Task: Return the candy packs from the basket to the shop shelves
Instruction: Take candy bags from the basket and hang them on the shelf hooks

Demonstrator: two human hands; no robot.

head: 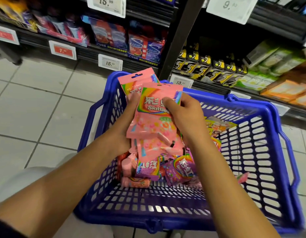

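A blue plastic basket [262,152] stands on the floor before the shop shelves [167,18]. Above its left half, both hands hold a stack of pink Skittles packs [152,124]. My left hand [126,121] grips the stack from the left side and behind. My right hand [183,114] holds the front pack, thumb on its printed face. A second pink pack [135,79] sticks up behind the front one. Purple Skittles packs [179,169] and pink tube-shaped candy [135,182] lie on the basket's bottom, with a yellow pack [221,124] towards the far side.
The shelves run along the back: blue and red gum packs [145,47] on the left, black and yellow boxes [205,66] and green and orange boxes [277,78] on the right. White price tags [110,62] hang on the shelf edges. A dark upright post [179,36] splits the shelving. Grey floor tiles [37,103] lie to the left.
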